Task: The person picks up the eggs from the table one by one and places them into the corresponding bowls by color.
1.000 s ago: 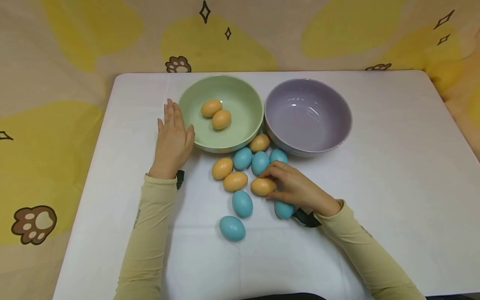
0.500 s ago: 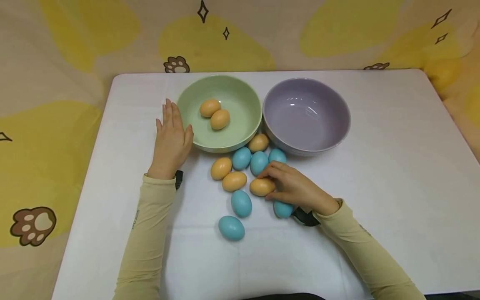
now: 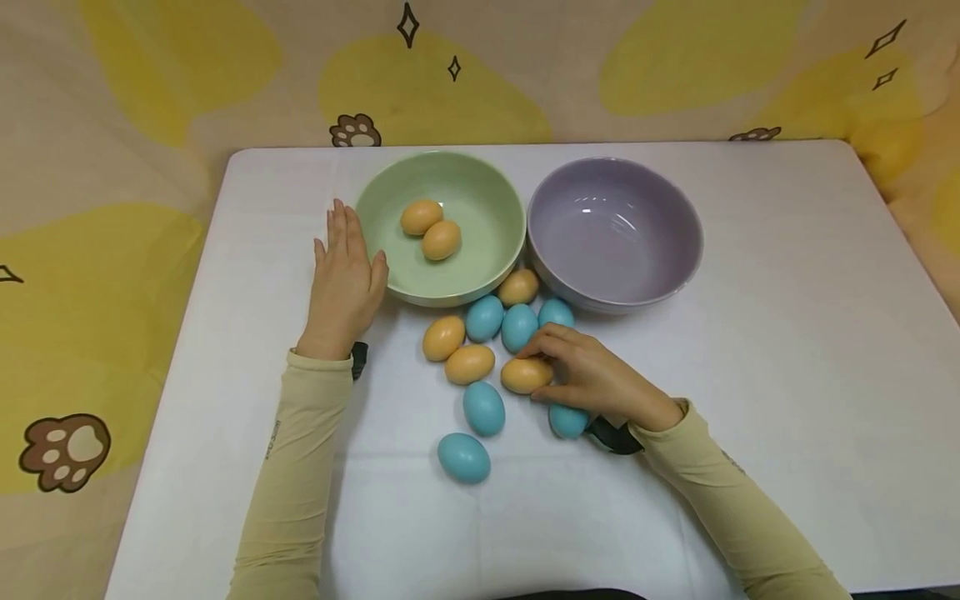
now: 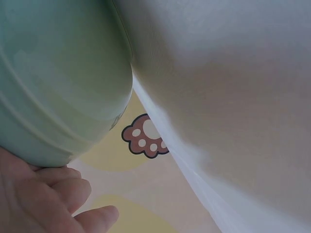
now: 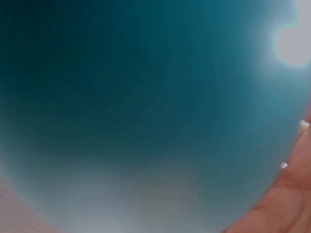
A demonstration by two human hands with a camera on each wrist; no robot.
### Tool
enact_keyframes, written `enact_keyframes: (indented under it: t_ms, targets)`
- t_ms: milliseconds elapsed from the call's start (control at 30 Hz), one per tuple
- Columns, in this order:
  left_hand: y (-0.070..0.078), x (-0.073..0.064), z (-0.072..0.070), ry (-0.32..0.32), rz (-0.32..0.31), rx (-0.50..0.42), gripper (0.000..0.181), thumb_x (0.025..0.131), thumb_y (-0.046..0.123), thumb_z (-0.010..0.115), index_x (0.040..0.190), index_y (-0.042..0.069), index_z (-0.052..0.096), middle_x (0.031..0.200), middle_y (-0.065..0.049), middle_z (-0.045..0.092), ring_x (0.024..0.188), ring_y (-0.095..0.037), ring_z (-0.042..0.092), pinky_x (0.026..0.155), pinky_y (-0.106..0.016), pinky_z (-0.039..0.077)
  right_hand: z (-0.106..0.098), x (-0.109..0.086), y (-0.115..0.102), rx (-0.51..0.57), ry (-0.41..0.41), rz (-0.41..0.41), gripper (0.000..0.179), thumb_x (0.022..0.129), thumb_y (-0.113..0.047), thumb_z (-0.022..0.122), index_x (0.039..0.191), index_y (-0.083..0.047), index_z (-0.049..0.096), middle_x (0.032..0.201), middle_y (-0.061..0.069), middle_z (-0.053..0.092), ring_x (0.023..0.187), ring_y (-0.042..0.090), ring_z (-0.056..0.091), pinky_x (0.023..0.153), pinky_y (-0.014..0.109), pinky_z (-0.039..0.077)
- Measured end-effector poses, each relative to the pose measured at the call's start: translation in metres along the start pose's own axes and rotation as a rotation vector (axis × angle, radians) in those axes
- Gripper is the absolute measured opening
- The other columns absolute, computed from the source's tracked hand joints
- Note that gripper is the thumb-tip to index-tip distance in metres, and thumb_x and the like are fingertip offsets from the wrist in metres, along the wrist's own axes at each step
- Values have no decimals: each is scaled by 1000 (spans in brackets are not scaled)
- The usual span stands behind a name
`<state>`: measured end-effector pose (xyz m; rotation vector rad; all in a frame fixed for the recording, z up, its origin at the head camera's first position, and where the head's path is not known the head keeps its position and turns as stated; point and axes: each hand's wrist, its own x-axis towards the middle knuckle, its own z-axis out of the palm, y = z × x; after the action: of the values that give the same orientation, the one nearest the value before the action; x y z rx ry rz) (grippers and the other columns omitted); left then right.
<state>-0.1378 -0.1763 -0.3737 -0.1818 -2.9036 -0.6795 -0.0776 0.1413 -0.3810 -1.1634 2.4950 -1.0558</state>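
My left hand (image 3: 342, 287) lies with straight fingers against the left side of the green bowl (image 3: 487, 275); the left wrist view shows its fingers touching the bowl's outer wall. Two orange eggs (image 3: 422, 217) sit inside that bowl. With thumb and fingers my right hand (image 3: 592, 375) pinches an orange egg (image 3: 526, 376) on the table. Under this hand a blue egg (image 3: 567, 421) is partly hidden; a blurred blue egg (image 5: 146, 107) fills the right wrist view. Other blue eggs (image 3: 483, 408) and orange eggs (image 3: 469, 364) lie loose in front of the bowls.
A purple bowl (image 3: 615, 242) stands right of the green one, close beside it. Another orange egg (image 3: 518, 287) lies between the bowls' front walls. The white table (image 3: 810, 375) has a patterned yellow cloth (image 3: 247, 75) behind it.
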Motion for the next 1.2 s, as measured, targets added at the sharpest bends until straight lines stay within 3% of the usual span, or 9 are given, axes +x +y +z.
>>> enact_keyframes:
  t_ms: [433,1033,1200]
  targets:
    - [-1,-1,0,-7,-6,-2,65,99,25,34,144,-15,9,154,-25,0,142,-34,1,110,-56,8,-1,-2,1,195,76,-15,42,69,-5,83,107,-6,66,105,0,61,94,13,58,80,29,50]
    - [-1,-2,-1,4,-5,-20,65,99,25,34,144,-14,9,154,-25,0,143,-32,-1,110,-56,6,-8,1,-1,262,115,-2,42,71,-7,82,110,-8,66,106,-2,60,95,13,57,81,30,50]
    - [-2,-1,-1,3,-4,-14,65,99,26,34,144,-14,9,154,-25,1,142,-33,1,110,-56,6,-11,8,-1,268,129,-41,42,71,-5,82,110,-7,65,106,0,60,95,15,57,80,32,50]
